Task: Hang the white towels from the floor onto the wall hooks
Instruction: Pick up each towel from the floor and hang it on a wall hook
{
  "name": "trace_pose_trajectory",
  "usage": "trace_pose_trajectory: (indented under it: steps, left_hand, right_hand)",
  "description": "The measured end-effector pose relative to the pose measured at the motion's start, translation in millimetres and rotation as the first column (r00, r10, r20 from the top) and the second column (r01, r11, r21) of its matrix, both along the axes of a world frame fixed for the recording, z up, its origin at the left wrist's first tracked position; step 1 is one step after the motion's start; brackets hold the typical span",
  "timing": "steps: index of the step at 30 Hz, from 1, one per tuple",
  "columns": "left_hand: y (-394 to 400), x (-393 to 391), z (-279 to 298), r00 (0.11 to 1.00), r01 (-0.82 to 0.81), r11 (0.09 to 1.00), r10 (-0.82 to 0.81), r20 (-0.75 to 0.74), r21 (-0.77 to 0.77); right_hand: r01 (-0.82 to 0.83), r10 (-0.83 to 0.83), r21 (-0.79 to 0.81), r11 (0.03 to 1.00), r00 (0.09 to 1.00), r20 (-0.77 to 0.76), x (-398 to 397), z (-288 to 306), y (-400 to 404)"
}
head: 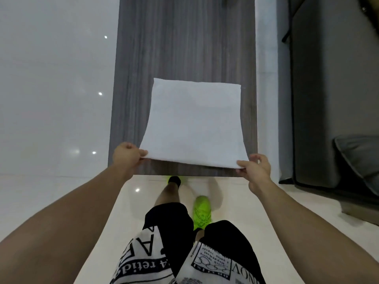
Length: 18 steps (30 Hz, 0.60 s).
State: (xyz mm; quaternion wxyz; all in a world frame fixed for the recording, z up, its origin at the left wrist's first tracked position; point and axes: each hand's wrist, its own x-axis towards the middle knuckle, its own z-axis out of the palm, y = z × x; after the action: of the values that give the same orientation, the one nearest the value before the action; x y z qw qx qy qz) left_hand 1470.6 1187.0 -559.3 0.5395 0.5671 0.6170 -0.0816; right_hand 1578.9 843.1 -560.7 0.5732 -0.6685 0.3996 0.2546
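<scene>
A white towel [194,124] is held spread out flat in front of a grey wood-grain wall panel [184,48]. My left hand [128,154] pinches its near left corner between thumb and fingers. My right hand [254,169] pinches its near right corner. The towel's far edge lies against or close to the panel; I cannot tell which. No wall hooks are in view, and no other towels show on the floor.
A glossy white wall [51,89] stands to the left of the panel. A dark grey sofa [332,89] with a cushion [361,160] sits on the right. Below me are the pale tiled floor [127,201], my legs and green shoes [202,212].
</scene>
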Motion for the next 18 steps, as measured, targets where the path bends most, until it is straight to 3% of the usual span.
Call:
trace_pose_trajectory:
  steps: [5,10,14,18]
  left_hand:
    - [-10.6,-10.8,48.6,0.993,0.064,0.994,-0.072,0.092,0.092]
    - [-21.0,-13.2,123.2,0.946,0.211,0.956,-0.252,0.204,0.205]
    - [-20.5,-13.4,189.1,0.872,0.439,0.759,-0.49,-0.022,0.481]
    - [-1.7,-24.2,248.9,0.853,0.407,0.621,-0.521,-0.034,0.67]
  right_hand:
    - [-0.217,0.203,0.085,0.972,0.968,0.148,-6.3,54.6,-16.5]
    - [-0.39,0.384,-0.027,0.921,0.892,0.24,-2.7,124.2,-15.8]
    - [-0.545,0.6,-0.254,0.799,0.743,0.295,4.4,177.5,-0.5]
    - [-0.576,0.774,-0.521,0.63,0.517,0.365,5.0,234.9,29.7]
